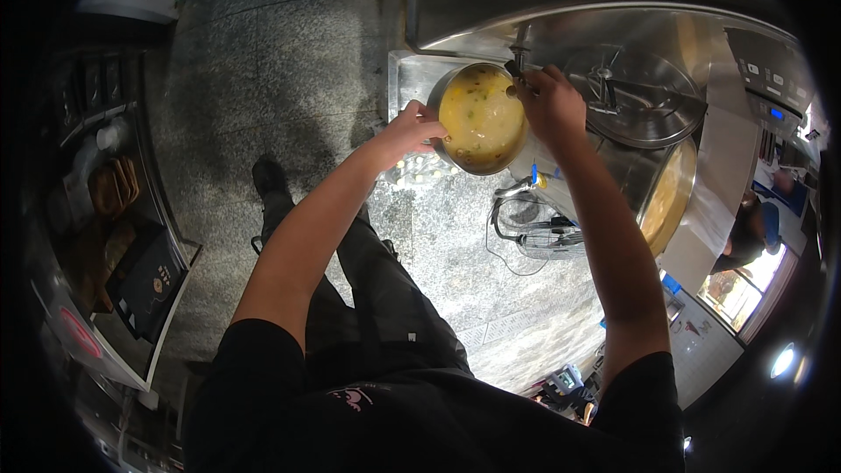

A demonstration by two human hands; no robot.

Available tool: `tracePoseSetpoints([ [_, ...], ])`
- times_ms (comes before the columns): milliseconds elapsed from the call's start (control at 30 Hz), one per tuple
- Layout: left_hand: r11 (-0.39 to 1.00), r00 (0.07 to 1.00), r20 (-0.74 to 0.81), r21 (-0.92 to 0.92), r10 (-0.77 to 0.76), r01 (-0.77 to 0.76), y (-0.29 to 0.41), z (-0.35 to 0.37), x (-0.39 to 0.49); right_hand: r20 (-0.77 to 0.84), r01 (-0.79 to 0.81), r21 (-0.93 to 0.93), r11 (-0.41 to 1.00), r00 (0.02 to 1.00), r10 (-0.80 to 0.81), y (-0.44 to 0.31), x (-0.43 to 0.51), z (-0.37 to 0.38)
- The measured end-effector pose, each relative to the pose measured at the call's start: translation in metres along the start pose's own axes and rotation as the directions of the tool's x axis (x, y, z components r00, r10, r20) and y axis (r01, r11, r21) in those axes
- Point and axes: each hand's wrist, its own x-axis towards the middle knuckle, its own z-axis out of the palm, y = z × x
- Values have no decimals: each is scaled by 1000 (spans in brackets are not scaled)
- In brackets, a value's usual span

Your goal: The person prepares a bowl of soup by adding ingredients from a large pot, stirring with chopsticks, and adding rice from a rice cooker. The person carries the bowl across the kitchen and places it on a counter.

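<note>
A round metal pot (483, 119) with yellowish liquid and small green and dark bits in it is before me. My left hand (420, 128) grips its left rim, thumb on the inner edge. At the pot's upper right, my right hand (550, 102) is closed near a dark handle and a metal tap-like fitting; whether it holds the handle or the pot's rim I cannot tell. Just right of that hand lies a large steel kettle lid (647, 105) with a handle. Under the pot shows a metal tray or ledge (410, 72).
An open vessel of pale liquid (669, 194) stands at the right. A wire-guarded fan (548, 240) with a cord is on the stone floor below. Shelves with a dark box (146, 282) line the left. Another person (752, 236) is at the far right.
</note>
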Motion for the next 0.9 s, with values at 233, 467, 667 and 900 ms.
tracePoseSetpoints([
  [233,1000,999,-30,-19,-16,16,-14,-7,-7,-176,-41,217,975,981,80,-1,-10,-12],
  [467,999,996,-67,-5,-54,53,-23,-21,-32,-192,-185,315,931,948,253,20,-95,-55],
  [667,993,992,-123,-116,-12,-3,-28,-38,-87,-141,-260,618,742,892,430,11,-163,-134],
  [900,970,975,-209,-214,70,-115,-3,-34,-186,200,-308,846,435,940,276,-62,-176,-115],
])
